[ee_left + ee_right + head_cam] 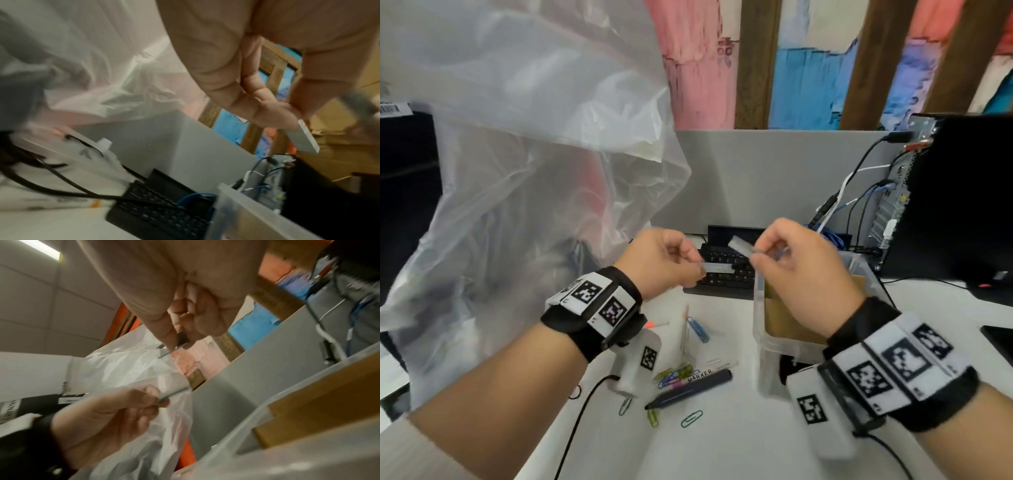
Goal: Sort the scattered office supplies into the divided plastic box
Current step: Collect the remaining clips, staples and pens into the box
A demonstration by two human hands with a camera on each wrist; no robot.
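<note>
The right hand (803,274), nearest the head camera, hangs over the clear plastic box (763,329) at the right side of the worktop (722,445), its grip pinched narrow on one end of a short grey staple strip (740,246). The left hand (661,263) is level with it and just beside, thumb and forefinger pinching a second staple strip (717,267) by one end; the two strips look close but apart.

These strips should be light and stiff yet brittle. Glued staples snap apart if bent, so a pinch across the flat sides near the middle seems safer than one at the tip. The smooth metal may slip, and the leg ends are sharp.

Below the hands, toward the near edge of the worktop, lie coloured paper clips (674,374) and a dark marker (688,389), not yet sorted. The clips are tiny, springy and apt to tangle; the marker is rigid, rolls, and is easiest to lift by the barrel.
</note>
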